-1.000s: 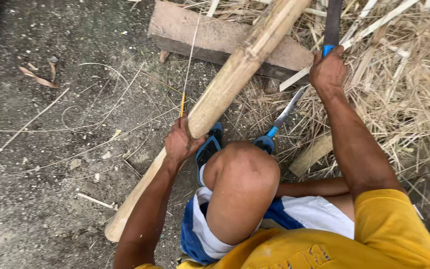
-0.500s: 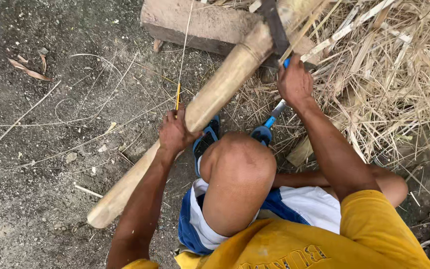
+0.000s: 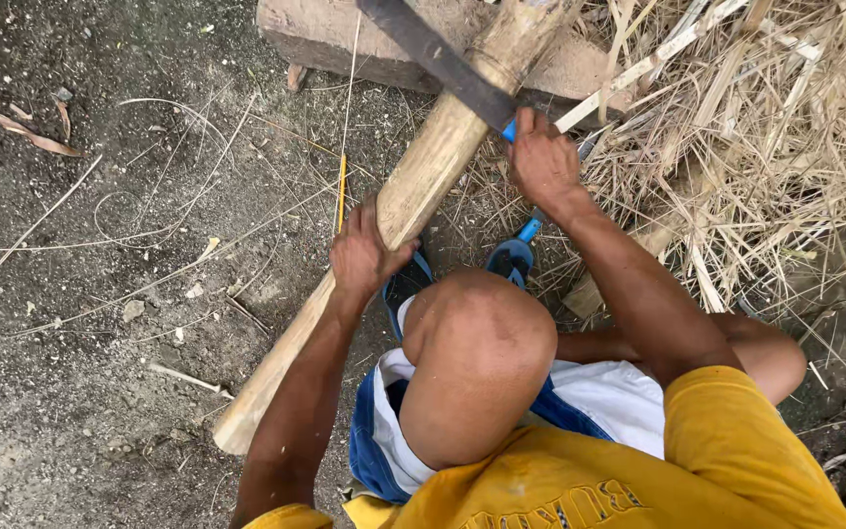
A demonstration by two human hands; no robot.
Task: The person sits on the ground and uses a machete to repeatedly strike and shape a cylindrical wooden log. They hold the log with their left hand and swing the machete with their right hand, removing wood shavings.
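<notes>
A long tan bamboo pole (image 3: 423, 176) lies slanted across the dirt ground, its upper part resting on a wooden block (image 3: 325, 39). My left hand (image 3: 364, 257) grips the pole near its middle. My right hand (image 3: 540, 162) is closed on the blue handle of a dark machete (image 3: 438, 59), whose blade lies across the pole near the block. My bent knee (image 3: 477, 362) is below the hands, and blue sandals (image 3: 511, 257) show beneath the pole.
A heap of dry bamboo strips and shavings (image 3: 756, 147) fills the right side. Thin slivers and dry leaves (image 3: 36, 137) are scattered on the grey dirt at left. A thin yellow strip (image 3: 342, 191) stands beside the pole.
My right hand has swung the machete down from raised at the upper right onto the pole. My left hand has kept its grip on the pole.
</notes>
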